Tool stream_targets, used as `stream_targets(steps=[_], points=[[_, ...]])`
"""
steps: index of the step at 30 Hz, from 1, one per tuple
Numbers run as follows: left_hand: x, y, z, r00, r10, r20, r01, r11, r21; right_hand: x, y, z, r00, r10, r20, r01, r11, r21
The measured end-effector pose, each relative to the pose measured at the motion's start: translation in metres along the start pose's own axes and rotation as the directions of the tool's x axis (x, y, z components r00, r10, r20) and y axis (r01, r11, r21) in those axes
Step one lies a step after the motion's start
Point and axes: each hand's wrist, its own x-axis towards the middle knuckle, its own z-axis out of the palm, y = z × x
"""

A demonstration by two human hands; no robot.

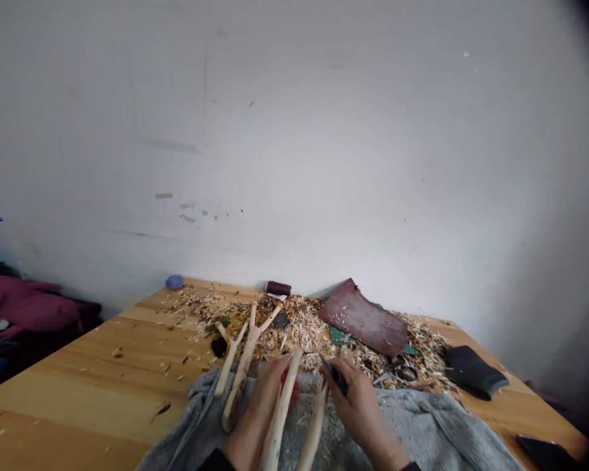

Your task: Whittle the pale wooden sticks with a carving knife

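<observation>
My left hand (269, 387) is closed around a peeled pale branch (285, 407), its fingers partly hidden behind the wood. A second peeled length of wood (314, 426) stands beside it; whether the two join below the picture I cannot tell. My right hand (356, 396) grips a dark-handled knife (334, 376), whose blade points up and left near the second length. Under both hands lies a grey cloth (412, 425). Left of my left hand, a large peeled forked branch (245, 363) and a smaller forked branch (230, 360) rest partly on the cloth.
Wood shavings (304, 320) cover the back of the wooden table (88, 366). Among them are a maroon leather piece (366, 317), a thread spool (278, 288) and scissors (406, 373). A black pouch-like item (475, 373) and a dark flat device (544, 451) lie right. A wall stands behind.
</observation>
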Motion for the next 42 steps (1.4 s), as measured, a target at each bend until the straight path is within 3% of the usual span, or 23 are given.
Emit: stream_targets(steps=[1, 2, 3, 4, 5, 6, 8, 9, 11, 13, 14, 16, 17, 19, 21, 23, 25, 28, 30, 32, 36, 42], points=[[-0.005, 0.007, -0.003, 0.97, 0.185, -0.156, -0.173, 0.981, 0.085, 0.0, 0.0, 0.001, 1.0, 0.0, 0.005, 0.0, 1.0, -0.017], [-0.012, 0.014, -0.006, 0.882, 0.4, -0.249, -0.373, 0.915, 0.152, -0.001, 0.0, 0.001, 1.0, 0.0, 0.008, 0.0, 0.999, -0.035], [-0.021, 0.02, -0.007, 0.796, 0.545, -0.262, -0.506, 0.838, 0.205, -0.001, 0.0, 0.002, 1.0, 0.002, 0.009, -0.002, 0.999, -0.054], [-0.031, 0.024, -0.007, 0.749, 0.626, -0.219, -0.583, 0.779, 0.233, -0.002, -0.001, 0.003, 1.0, 0.006, 0.013, -0.005, 0.997, -0.074], [-0.04, 0.026, -0.006, 0.731, 0.666, -0.144, -0.626, 0.74, 0.244, -0.002, -0.001, 0.003, 1.0, 0.011, 0.02, -0.009, 0.996, -0.094], [-0.048, 0.026, -0.004, 0.742, 0.668, -0.052, -0.636, 0.727, 0.257, -0.002, -0.002, 0.003, 0.999, 0.016, 0.032, -0.012, 0.994, -0.11], [-0.059, 0.018, 0.004, 0.841, 0.519, 0.15, -0.536, 0.767, 0.352, -0.002, -0.003, 0.004, 0.998, 0.028, 0.057, -0.02, 0.99, -0.14], [-0.061, 0.012, 0.009, 0.888, 0.419, 0.187, -0.458, 0.781, 0.424, -0.002, -0.004, 0.005, 0.997, 0.033, 0.068, -0.023, 0.988, -0.153], [-0.059, -0.002, 0.019, 0.933, 0.307, 0.189, -0.36, 0.762, 0.538, -0.002, -0.007, 0.007, 0.996, 0.041, 0.085, -0.025, 0.984, -0.174], [-0.054, -0.014, 0.026, 0.953, 0.252, 0.168, -0.302, 0.768, 0.565, -0.003, -0.008, 0.009, 0.994, 0.05, 0.096, -0.03, 0.981, -0.192], [-0.05, -0.017, 0.028, 0.965, 0.145, 0.218, -0.242, 0.812, 0.531, -0.003, -0.008, 0.009, 0.993, 0.059, 0.099, -0.039, 0.981, -0.19], [-0.044, -0.017, 0.03, 0.933, -0.191, 0.304, 0.049, 0.907, 0.419, -0.003, -0.006, 0.007, 0.994, 0.074, 0.085, -0.063, 0.989, -0.131], [-0.041, -0.013, 0.03, 0.904, -0.274, 0.327, 0.156, 0.926, 0.344, -0.001, -0.003, 0.003, 0.995, 0.08, 0.059, -0.075, 0.995, -0.069], [-0.035, 0.0, 0.029, 0.925, -0.228, 0.305, 0.177, 0.967, 0.184, 0.006, 0.002, -0.008, 0.993, 0.116, -0.033, -0.113, 0.991, 0.073], [-0.031, 0.016, 0.029, 0.929, -0.184, 0.32, 0.142, 0.979, 0.149, 0.017, 0.006, -0.024, 0.966, 0.198, -0.164, -0.177, 0.975, 0.136], [-0.027, 0.03, 0.033, 0.931, -0.103, 0.35, 0.038, 0.981, 0.19, 0.03, 0.008, -0.038, 0.94, 0.221, -0.26, -0.208, 0.975, 0.074], [-0.021, 0.04, 0.04, 0.939, -0.035, 0.343, -0.062, 0.961, 0.268, 0.041, 0.008, -0.043, 0.944, 0.167, -0.285, -0.174, 0.985, -0.001], [-0.011, 0.039, 0.051, 0.966, 0.043, 0.253, -0.144, 0.907, 0.396, 0.045, 0.011, -0.033, 0.967, 0.093, -0.236, -0.105, 0.994, -0.038], [-0.002, 0.031, 0.052, 0.976, 0.068, 0.205, -0.145, 0.91, 0.389, 0.04, 0.017, -0.018, 0.985, 0.101, -0.139, -0.116, 0.988, -0.104], [0.005, 0.023, 0.05, 0.974, -0.051, 0.222, -0.021, 0.95, 0.31, 0.033, 0.023, -0.004, 0.994, 0.102, -0.046, -0.11, 0.964, -0.243], [0.014, 0.018, 0.037, 0.957, -0.128, 0.261, 0.065, 0.969, 0.237, 0.02, 0.023, 0.01, 0.99, 0.098, 0.098, -0.038, 0.871, -0.489], [0.017, 0.032, 0.025, 0.928, -0.195, 0.317, 0.162, 0.978, 0.128, 0.014, 0.013, 0.012, 0.982, 0.134, 0.132, -0.042, 0.839, -0.543]])
